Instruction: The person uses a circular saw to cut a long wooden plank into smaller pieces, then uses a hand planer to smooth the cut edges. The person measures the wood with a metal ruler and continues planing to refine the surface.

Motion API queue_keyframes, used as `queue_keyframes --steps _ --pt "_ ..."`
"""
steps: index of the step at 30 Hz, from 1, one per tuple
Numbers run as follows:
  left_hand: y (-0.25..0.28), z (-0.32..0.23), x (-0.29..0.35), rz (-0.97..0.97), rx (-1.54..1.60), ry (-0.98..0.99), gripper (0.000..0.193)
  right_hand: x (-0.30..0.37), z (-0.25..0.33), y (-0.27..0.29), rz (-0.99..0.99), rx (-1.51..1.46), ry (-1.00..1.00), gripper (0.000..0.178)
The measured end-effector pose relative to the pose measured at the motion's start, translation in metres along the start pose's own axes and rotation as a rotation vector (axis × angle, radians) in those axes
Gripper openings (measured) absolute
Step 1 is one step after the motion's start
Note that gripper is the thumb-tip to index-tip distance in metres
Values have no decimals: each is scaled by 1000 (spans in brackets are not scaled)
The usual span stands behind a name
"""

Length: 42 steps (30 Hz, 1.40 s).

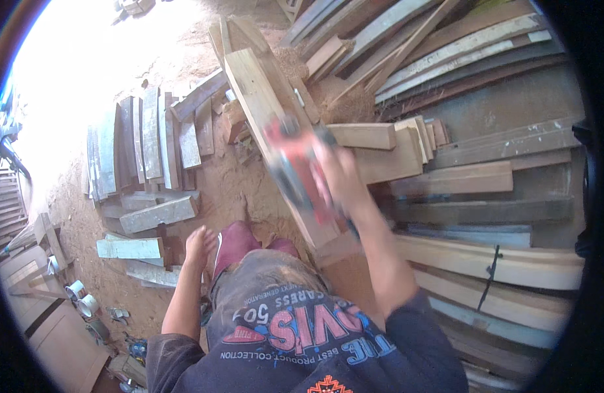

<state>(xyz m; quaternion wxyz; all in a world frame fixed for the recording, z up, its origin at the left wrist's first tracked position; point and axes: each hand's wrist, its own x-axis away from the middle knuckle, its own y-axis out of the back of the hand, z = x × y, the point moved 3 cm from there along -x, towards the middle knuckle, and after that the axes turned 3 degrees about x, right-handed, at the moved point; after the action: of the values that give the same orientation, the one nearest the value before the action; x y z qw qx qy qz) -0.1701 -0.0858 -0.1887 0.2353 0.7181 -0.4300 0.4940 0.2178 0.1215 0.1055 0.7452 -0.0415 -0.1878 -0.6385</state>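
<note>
A red and black electric hand planer, smeared by motion, rests along a long pale wooden beam. My right hand is closed around its handle. The beam runs from the far middle down towards my right side, and the planer covers its middle part. Beside my left thigh hangs my left hand, empty, with its fingers loosely stretched and apart from the beam.
Old boards lie in rows on the dirt floor at my left. Stacked planks fill the right side, and short pale blocks stick out close to the beam. White cups stand at the lower left.
</note>
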Motion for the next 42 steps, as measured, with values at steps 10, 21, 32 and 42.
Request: queue_keyframes --steps 10,21,32,42 --pt "-3 -90 -2 190 -230 -296 51 3 -7 7 48 53 -54 57" --pt "161 133 -10 -171 -40 314 43 219 -54 41 -33 129 -416 41" --pt "-3 6 29 88 -70 -182 48 -114 39 -31 18 -33 -90 60" --pt "136 89 2 -178 -11 67 51 199 -49 42 26 109 -238 31"
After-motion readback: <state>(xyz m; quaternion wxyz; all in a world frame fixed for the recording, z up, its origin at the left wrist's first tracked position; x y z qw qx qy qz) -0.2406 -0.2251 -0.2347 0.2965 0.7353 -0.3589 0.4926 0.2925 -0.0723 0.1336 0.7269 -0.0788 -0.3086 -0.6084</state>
